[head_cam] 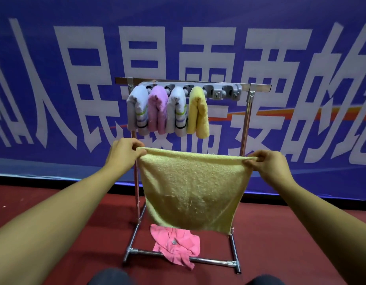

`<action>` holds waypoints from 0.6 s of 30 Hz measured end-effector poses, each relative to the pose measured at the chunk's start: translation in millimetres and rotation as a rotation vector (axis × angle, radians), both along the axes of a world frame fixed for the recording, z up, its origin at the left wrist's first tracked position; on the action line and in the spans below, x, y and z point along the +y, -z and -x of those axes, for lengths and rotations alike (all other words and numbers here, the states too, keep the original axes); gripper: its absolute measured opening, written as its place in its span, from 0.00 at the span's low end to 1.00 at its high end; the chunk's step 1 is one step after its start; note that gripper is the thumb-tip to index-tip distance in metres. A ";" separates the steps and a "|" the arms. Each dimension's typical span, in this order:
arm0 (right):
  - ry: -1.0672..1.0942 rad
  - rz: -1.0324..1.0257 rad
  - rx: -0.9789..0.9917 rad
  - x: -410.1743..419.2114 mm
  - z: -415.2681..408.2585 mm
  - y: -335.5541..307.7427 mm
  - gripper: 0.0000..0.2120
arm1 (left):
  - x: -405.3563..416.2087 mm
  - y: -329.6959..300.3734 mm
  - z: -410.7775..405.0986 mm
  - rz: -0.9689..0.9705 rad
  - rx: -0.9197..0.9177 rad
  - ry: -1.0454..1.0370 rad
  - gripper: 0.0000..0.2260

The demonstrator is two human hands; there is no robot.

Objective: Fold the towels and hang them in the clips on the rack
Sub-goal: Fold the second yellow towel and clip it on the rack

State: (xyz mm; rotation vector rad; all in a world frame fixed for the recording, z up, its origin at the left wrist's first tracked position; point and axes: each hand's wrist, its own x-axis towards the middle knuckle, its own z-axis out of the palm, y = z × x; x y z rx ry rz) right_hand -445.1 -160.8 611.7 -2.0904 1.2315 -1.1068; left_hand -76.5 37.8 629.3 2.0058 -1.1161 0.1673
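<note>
A yellow towel hangs spread out in front of me. My left hand pinches its top left corner and my right hand pinches its top right corner. Behind it stands a metal rack with a grey clip bar along its top rail. Several folded towels hang in the clips: a grey one, a purple one, a second grey one and a yellow one. The clips at the bar's right end hold nothing. A pink towel lies crumpled on the floor, draped over the rack's front base bar.
The rack stands on a dark red carpet before a blue banner with large white characters. The rack's base frame juts toward me. My knees show at the bottom edge.
</note>
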 end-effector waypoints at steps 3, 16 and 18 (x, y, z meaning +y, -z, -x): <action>0.030 0.023 0.108 -4.2 2.2 0.4 0.10 | -2.8 3.8 0.4 -0.011 -0.024 -0.007 0.02; -0.191 -0.385 -0.489 6.2 7.9 30.2 0.11 | -4.2 51.0 -0.8 0.455 0.869 0.149 0.09; -0.157 -0.421 -0.583 7.0 1.5 40.4 0.12 | -3.3 60.6 3.1 0.497 0.979 0.137 0.09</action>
